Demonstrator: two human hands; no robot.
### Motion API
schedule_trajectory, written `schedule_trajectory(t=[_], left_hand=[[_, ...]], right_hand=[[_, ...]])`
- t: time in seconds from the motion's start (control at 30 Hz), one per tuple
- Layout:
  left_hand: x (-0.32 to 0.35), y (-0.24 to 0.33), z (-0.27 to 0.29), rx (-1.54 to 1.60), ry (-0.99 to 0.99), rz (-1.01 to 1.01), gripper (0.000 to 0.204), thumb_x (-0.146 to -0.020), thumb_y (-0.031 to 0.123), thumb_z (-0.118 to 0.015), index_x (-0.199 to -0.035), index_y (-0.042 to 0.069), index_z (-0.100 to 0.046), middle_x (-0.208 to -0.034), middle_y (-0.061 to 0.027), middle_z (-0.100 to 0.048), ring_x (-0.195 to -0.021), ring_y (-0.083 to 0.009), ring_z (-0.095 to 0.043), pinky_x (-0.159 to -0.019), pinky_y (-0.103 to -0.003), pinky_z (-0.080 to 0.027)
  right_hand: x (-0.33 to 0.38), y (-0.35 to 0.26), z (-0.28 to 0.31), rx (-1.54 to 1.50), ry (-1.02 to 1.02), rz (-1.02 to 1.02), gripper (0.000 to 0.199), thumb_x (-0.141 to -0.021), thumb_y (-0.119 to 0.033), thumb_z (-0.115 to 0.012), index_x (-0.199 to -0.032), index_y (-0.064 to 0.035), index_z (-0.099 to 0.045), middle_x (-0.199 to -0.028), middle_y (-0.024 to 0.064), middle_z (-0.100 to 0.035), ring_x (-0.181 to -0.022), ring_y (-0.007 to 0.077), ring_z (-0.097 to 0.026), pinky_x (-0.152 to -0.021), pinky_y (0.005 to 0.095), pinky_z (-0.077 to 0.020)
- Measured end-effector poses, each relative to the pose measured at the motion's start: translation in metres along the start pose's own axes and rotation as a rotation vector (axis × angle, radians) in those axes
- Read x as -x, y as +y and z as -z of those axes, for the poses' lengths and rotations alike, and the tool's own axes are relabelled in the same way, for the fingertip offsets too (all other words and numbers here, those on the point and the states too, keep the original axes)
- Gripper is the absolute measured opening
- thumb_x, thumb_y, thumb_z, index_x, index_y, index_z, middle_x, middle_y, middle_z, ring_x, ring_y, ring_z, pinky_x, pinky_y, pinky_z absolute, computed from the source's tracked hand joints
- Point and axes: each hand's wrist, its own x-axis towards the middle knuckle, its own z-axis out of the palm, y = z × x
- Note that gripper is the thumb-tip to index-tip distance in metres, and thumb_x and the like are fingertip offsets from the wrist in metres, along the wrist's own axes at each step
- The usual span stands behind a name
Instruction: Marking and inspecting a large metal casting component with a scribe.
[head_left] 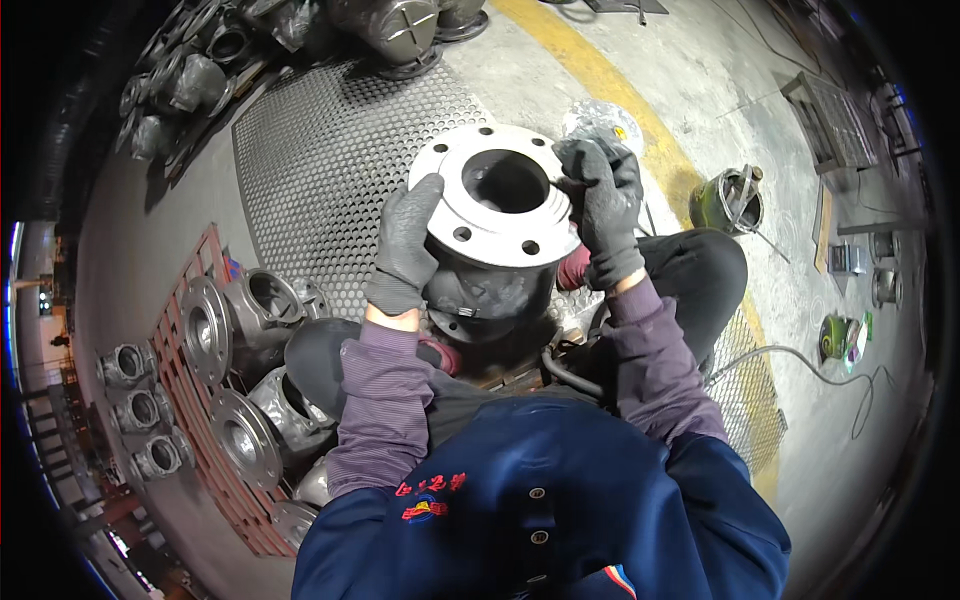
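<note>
A dark metal valve body (485, 295) with a pale, machined flange (450, 215) stands upright between my legs. The flange has a large round bore and several bolt holes. My left hand (408, 240), in a dark grey glove, grips the flange's left edge with its fingertips by the rim. At the right edge, my gloved right hand (608, 205) is closed on a crumpled grey-green sheet (580, 140); I cannot tell whether it is cloth or plastic. Just behind that hand lies a pale round disc or lid (622, 125), partly covered.
Perforated metal matting (320, 150) lies under the work. More flanged castings (245, 435) rest on a red slatted rack (195, 400) at left; others are piled at far left. A bucket (727, 203) holding tools stands at right, with a hose (800, 352) across the floor.
</note>
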Motion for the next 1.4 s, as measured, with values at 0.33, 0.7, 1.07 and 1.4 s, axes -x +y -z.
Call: schedule_trajectory(t=[0.33, 0.7, 1.07, 1.4], left_hand=[[-0.004, -0.025, 0.006, 0.318, 0.421, 0.297, 0.037, -0.092, 0.017, -0.05, -0.12, -0.007, -0.055, -0.116, -0.0151, -0.062, -0.098, -0.0231, -0.064, -0.086, -0.033, -0.053], [0.006, -0.004, -0.047, 0.278, 0.557, 0.315, 0.021, -0.086, 0.012, -0.058, -0.1, -0.003, -0.059, -0.093, -0.0126, -0.064, -0.077, -0.0225, -0.066, -0.061, -0.036, -0.057], [0.007, -0.013, -0.05, 0.412, 0.59, 0.23, 0.015, -0.086, 0.01, -0.059, -0.098, 0.001, -0.059, -0.094, -0.0107, -0.064, -0.081, -0.0224, -0.066, -0.065, -0.034, -0.058], [0.016, -0.023, -0.047, 0.367, 0.573, 0.142, 0.048, -0.079, 0.027, -0.07, -0.114, -0.003, -0.055, -0.095, -0.0177, -0.064, -0.089, -0.0296, -0.064, -0.075, -0.039, -0.053]], right_hand=[[-0.006, -0.062, -0.022, 0.097, -0.276, -0.047, 0.02, -0.08, -0.015, -0.067, -0.093, -0.0014, -0.061, -0.089, 0.006, -0.066, -0.078, 0.0118, -0.06, -0.072, 0.0256, -0.0492], [-0.034, -0.045, -0.097, 1.627, -0.927, -0.19, 0.033, -0.078, -0.027, -0.065, -0.097, -0.0009, -0.068, -0.088, 0.0202, -0.068, -0.084, 0.0325, -0.068, -0.073, 0.0384, -0.0533], [-0.034, 0.005, -0.09, 1.779, -1.082, -0.2, 0.024, -0.076, -0.025, -0.068, -0.089, -0.005, -0.073, -0.09, 0.0169, -0.069, -0.082, 0.0307, -0.068, -0.072, 0.037, -0.0539], [-0.035, -0.006, -0.103, 1.954, -1.773, 0.363, 0.014, -0.076, -0.02, -0.067, -0.085, -0.0116, -0.072, -0.084, 0.0023, -0.07, -0.079, 0.0181, -0.068, -0.07, 0.0267, -0.0526]])
